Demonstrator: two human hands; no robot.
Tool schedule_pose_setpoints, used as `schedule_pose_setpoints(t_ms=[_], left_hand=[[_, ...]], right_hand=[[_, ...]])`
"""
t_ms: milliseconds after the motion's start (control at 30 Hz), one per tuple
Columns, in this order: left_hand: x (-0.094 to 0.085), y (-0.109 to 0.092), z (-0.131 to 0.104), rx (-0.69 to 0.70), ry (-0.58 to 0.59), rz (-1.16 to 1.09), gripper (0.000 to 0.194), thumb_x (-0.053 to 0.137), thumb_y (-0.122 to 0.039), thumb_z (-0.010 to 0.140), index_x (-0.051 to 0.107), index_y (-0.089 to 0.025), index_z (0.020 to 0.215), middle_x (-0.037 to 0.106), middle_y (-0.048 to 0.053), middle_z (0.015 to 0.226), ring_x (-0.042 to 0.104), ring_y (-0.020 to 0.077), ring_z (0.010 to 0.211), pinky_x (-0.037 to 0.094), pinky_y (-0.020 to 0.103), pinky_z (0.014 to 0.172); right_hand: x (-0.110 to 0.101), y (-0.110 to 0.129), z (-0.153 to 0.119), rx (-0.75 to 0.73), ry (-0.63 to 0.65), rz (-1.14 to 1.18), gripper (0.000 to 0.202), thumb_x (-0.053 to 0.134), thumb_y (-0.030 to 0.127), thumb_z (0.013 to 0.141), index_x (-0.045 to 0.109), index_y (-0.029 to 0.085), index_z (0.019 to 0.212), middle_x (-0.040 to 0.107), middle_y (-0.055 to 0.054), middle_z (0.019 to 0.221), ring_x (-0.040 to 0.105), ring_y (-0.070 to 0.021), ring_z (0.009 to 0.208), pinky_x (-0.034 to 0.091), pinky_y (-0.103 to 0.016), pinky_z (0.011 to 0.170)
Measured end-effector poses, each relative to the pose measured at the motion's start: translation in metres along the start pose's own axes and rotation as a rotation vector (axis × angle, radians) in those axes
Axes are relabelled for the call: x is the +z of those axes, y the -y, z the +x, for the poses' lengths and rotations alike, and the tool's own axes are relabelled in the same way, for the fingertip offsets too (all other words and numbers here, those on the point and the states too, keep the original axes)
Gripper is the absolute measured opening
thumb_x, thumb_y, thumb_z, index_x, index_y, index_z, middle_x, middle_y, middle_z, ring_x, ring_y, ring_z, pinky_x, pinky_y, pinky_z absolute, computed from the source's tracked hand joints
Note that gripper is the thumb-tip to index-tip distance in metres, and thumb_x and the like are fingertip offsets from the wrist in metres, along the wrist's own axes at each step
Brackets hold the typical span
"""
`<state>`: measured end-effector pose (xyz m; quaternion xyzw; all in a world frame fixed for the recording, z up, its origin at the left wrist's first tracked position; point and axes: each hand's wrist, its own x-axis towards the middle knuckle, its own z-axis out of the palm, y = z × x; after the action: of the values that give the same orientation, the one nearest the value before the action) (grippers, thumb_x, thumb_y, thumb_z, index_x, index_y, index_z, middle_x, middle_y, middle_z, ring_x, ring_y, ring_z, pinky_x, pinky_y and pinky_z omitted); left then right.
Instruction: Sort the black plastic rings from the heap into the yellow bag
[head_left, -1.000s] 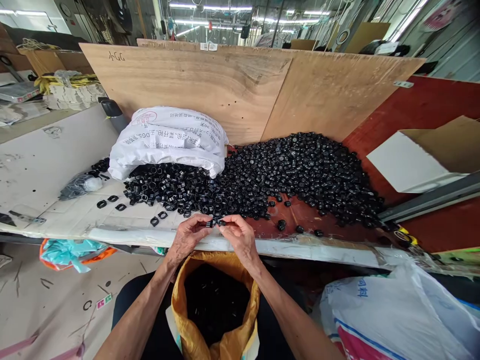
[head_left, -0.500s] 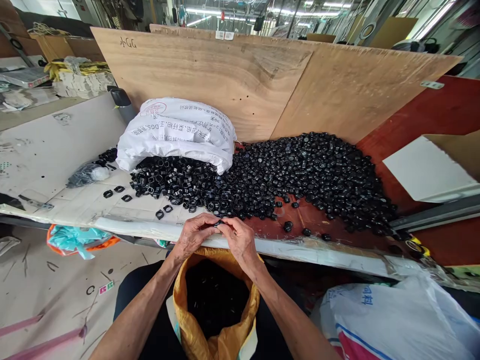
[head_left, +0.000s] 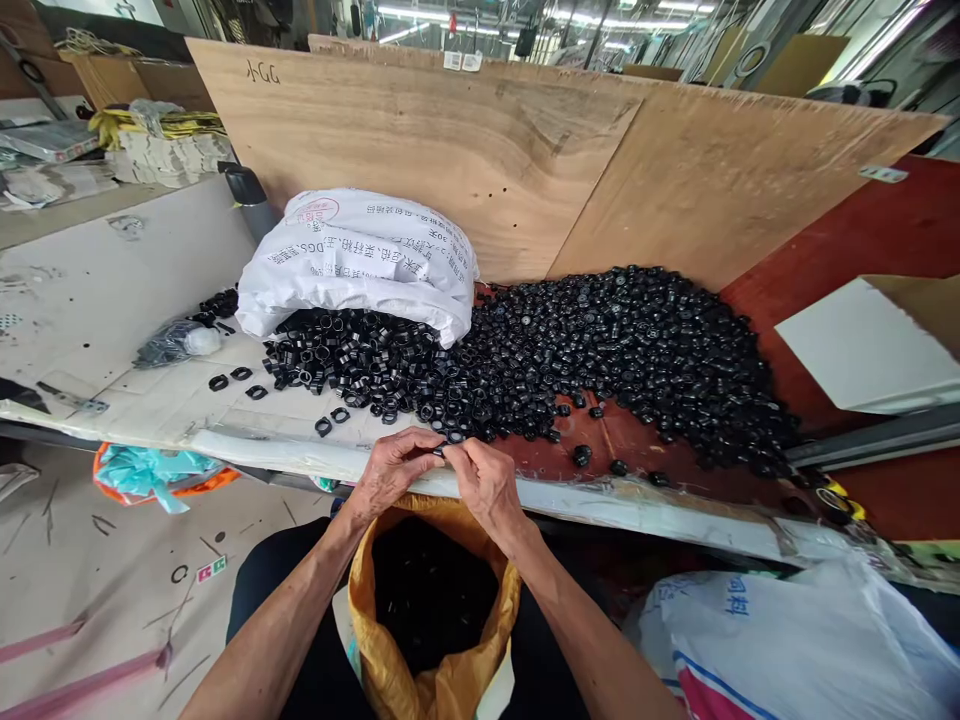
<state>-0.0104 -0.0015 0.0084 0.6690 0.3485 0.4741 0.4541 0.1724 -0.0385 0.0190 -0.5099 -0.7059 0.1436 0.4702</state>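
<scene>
Just above the mouth of a yellow sack [head_left: 361, 580], my two hands meet at the table's front edge. A small black part [head_left: 440, 451] is pinched between the fingertips of my left hand [head_left: 396, 468] and my right hand [head_left: 484, 483]; its details are too small to make out. Dark pieces fill the inside of the sack. Behind my hands lies a heap of black rings [head_left: 337, 350], and to its right a larger heap of round black parts [head_left: 645, 340].
A white printed sack [head_left: 360, 255] rests on the rings, against a plywood board [head_left: 420, 130]. A clear bag [head_left: 169, 343] lies at the left, a white box [head_left: 862, 340] at the right. A white plastic bag [head_left: 765, 630] sits at lower right.
My hands remain together at the table edge, with the fingers around the small part slightly shifted. The view has moved a little.
</scene>
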Motion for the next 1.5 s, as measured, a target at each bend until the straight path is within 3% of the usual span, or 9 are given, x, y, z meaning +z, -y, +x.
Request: schedule_pose_setpoints(t_ms=[67, 333, 700, 933, 1067, 1167, 1267, 1367, 1500], left_hand=[[0.0, 0.0, 0.0, 0.001, -0.011, -0.001, 0.021, 0.083, -0.032, 0.086, 0.081, -0.021, 0.103, 0.08, 0.007, 0.106, 0.074, 0.0211, 0.099, 0.058, 0.035, 0.097], [0.001, -0.004, 0.0, -0.056, -0.036, -0.007, 0.023, 0.082, -0.039, 0.086, 0.081, -0.021, 0.1, 0.079, 0.006, 0.101, 0.073, 0.0217, 0.096, 0.058, 0.034, 0.092], [-0.004, -0.022, 0.003, -0.17, 0.131, -0.036, 0.019, 0.079, -0.036, 0.086, 0.081, -0.019, 0.095, 0.079, 0.006, 0.098, 0.072, 0.0223, 0.093, 0.055, 0.033, 0.09], [0.007, -0.027, -0.033, -0.083, 0.142, 0.043, 0.014, 0.071, -0.032, 0.095, 0.076, -0.02, 0.099, 0.077, 0.006, 0.1, 0.071, 0.0217, 0.094, 0.056, 0.032, 0.088], [0.003, -0.036, -0.049, 0.027, 0.283, 0.231, 0.014, 0.065, -0.028, 0.098, 0.076, -0.024, 0.106, 0.076, 0.006, 0.105, 0.072, 0.0213, 0.096, 0.055, 0.032, 0.087], [0.006, -0.039, -0.037, -0.021, 0.316, 0.326, 0.01, 0.07, -0.032, 0.095, 0.076, -0.024, 0.097, 0.074, 0.002, 0.089, 0.069, 0.018, 0.079, 0.053, 0.028, 0.072], [0.022, -0.028, -0.012, 0.032, 0.113, 0.459, 0.019, 0.072, -0.032, 0.092, 0.075, -0.023, 0.108, 0.07, 0.002, 0.087, 0.067, 0.0182, 0.076, 0.054, 0.029, 0.073], [0.04, -0.009, 0.01, 0.108, 0.064, 0.607, 0.031, 0.07, -0.021, 0.09, 0.072, -0.025, 0.121, 0.07, 0.005, 0.1, 0.069, 0.0201, 0.085, 0.056, 0.031, 0.08], [0.044, 0.007, 0.018, 0.089, 0.103, 0.613, 0.023, 0.065, -0.014, 0.091, 0.074, -0.023, 0.11, 0.072, 0.006, 0.099, 0.07, 0.0221, 0.09, 0.056, 0.033, 0.084]], right_hand=[[-0.001, -0.001, 0.001, 0.028, -0.015, -0.03, 0.037, 0.053, 0.03, 0.105, 0.061, 0.021, 0.069, 0.054, 0.002, 0.057, 0.047, -0.0129, 0.051, 0.041, -0.025, 0.057], [-0.008, 0.005, -0.003, 0.074, 0.038, 0.052, 0.022, 0.058, 0.036, 0.1, 0.072, 0.02, 0.095, 0.066, -0.002, 0.076, 0.056, -0.015, 0.06, 0.047, -0.026, 0.059], [-0.012, 0.007, -0.01, -0.02, 0.041, 0.15, 0.02, 0.054, 0.024, 0.099, 0.07, 0.022, 0.109, 0.072, -0.008, 0.099, 0.07, -0.0218, 0.087, 0.056, -0.034, 0.079], [-0.003, 0.027, -0.043, 0.502, 0.06, 0.448, 0.014, 0.063, 0.032, 0.089, 0.067, 0.021, 0.097, 0.072, -0.001, 0.072, 0.072, -0.0185, 0.06, 0.055, -0.027, 0.059], [-0.012, 0.033, -0.06, 0.679, 0.171, 0.514, 0.013, 0.064, 0.033, 0.089, 0.064, 0.021, 0.085, 0.064, 0.004, 0.053, 0.063, -0.0163, 0.048, 0.051, -0.026, 0.052], [-0.029, 0.017, -0.056, 0.511, 0.107, 0.19, 0.018, 0.066, 0.037, 0.09, 0.065, 0.022, 0.081, 0.062, 0.002, 0.058, 0.058, -0.0168, 0.05, 0.049, -0.028, 0.053], [-0.042, -0.01, -0.039, 0.225, -0.118, -0.174, 0.013, 0.063, 0.027, 0.09, 0.069, 0.021, 0.1, 0.068, -0.008, 0.093, 0.065, -0.0243, 0.08, 0.056, -0.036, 0.074], [-0.044, -0.034, -0.024, 0.073, -0.035, -0.296, 0.021, 0.056, 0.013, 0.088, 0.068, 0.021, 0.103, 0.066, -0.011, 0.1, 0.065, -0.0265, 0.093, 0.056, -0.038, 0.083], [-0.038, -0.048, -0.019, 0.066, 0.064, -0.327, 0.017, 0.053, 0.012, 0.094, 0.068, 0.02, 0.097, 0.069, -0.01, 0.094, 0.066, -0.0258, 0.089, 0.054, -0.036, 0.081]])
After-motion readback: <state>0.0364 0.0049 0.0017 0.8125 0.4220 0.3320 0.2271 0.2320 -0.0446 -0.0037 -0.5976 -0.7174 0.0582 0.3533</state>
